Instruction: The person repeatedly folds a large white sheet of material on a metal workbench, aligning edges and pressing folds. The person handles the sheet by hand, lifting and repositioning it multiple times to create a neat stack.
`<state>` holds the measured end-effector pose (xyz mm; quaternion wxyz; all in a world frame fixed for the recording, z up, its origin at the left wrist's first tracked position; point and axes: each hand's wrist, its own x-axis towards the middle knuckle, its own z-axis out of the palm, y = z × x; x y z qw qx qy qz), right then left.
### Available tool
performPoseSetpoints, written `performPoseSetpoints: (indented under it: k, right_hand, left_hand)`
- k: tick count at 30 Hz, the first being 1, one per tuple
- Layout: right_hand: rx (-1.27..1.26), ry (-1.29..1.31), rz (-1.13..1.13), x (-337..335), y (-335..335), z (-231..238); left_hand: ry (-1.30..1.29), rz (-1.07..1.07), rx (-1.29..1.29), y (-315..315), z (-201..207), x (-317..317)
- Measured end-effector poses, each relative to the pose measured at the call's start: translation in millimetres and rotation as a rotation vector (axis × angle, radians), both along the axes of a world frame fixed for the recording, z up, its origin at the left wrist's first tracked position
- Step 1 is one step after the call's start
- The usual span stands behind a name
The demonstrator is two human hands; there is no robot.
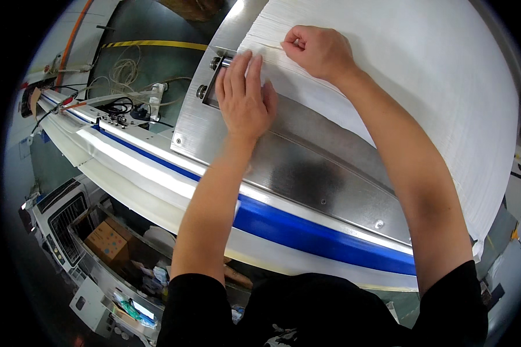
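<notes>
Broad white layered material (428, 92), smooth on top, finely ridged along its left edge, lies on the metal surface (359, 199). The right hand (321, 53) curls over that edge; whether it pinches any, I cannot tell. The left hand (246, 104) spreads slightly beside a roller (227, 61).

Sheet stack (440, 87) on table (295, 147) — box (106, 243) in bin (111, 282), left.
</notes>
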<state>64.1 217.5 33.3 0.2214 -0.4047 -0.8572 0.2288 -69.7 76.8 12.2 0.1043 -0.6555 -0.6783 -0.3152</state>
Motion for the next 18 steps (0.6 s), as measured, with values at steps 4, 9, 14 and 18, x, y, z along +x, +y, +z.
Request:
performPoseSetpoints:
  k: [4,9,14,18]
  right_hand:
    - [0.009,0.016,-0.014,0.1,2.8,-1.3]
    - [0.053,0.012,-0.012,2.0,6.9,-4.4]
    - [0.065,0.001,0.0,2.8,6.2,-2.9]
    - [0.011,-0.01,-0.016,3.6,8.1,-0.6]
  left_hand:
    - [0.159,-0.022,-0.029,18.9,-4.1,-21.1]
    - [0.171,-0.037,-0.041,19.7,-8.9,-23.9]
    - [0.148,-0.041,-0.012,18.6,-12.2,-26.9]
    - [0.13,-0.035,-0.019,18.6,-6.4,-22.9]
